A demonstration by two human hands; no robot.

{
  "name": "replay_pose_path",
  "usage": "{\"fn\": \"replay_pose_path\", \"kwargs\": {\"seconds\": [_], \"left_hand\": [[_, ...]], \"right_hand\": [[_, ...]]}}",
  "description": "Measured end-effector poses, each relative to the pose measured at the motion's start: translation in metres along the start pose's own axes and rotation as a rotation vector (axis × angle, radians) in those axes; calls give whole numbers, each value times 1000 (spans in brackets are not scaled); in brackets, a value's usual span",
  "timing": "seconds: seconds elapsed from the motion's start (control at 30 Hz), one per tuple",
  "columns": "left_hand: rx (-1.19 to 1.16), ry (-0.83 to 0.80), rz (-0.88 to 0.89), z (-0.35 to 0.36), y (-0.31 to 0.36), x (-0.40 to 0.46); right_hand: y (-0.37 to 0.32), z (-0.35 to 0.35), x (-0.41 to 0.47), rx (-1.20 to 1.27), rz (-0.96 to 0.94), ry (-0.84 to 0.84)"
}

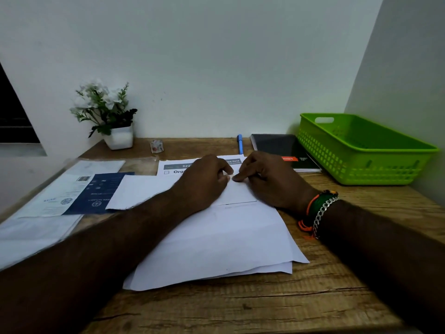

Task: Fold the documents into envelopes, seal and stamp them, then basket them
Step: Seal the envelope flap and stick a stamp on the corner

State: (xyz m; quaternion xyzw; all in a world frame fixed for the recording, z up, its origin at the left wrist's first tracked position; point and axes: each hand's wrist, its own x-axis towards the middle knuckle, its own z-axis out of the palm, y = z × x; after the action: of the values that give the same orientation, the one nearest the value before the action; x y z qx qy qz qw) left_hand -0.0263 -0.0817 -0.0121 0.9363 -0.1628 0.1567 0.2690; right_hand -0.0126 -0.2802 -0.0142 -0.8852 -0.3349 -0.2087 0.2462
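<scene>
left hand [204, 182] and right hand [267, 179] pressing curled fingers on folded paper [238, 191], green basket [361, 150] far right

My left hand [204, 182] and right hand [269, 182] press a folded sheet [237, 192] mid-table [265, 307], fingers [237, 177] curled; green basket [361, 150] at the far right corner.

Counts: 2 hands on desk, left hand [204, 182] & right hand [267, 182]. 1 green basket [361, 160], 1 blue pen [240, 143], 1 black notebook [277, 145], 1 potted plant [108, 116], 1 tape roll [156, 145]. Loose white sheets [216, 242]: at least 3, exact no. unclear.
</scene>
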Motion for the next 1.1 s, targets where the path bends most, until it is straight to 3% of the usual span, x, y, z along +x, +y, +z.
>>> {"fn": "replay_pose_path", "kwargs": {"seconds": [0.2,0.37,0.6,0.8,0.93,1.1], "left_hand": [[-5,5,-10,1,1,0],[-1,2,-17,0,1,0],[36,-3,0,-1,3,-3],[106,-45,34,-4,8,-6],[223,-130,35,-6,9,-10],[231,-150,28,-7,9,-10]], "right_hand": [[0,-2,0,84,-20,56],[4,-5,-2,182,145,141],[-7,-3,2,-131,93,-39],[-34,-1,3,-645,-121,-83],[-34,-5,3,-649,-156,-135],[-26,-8,-2,-485,-165,-63]]}}
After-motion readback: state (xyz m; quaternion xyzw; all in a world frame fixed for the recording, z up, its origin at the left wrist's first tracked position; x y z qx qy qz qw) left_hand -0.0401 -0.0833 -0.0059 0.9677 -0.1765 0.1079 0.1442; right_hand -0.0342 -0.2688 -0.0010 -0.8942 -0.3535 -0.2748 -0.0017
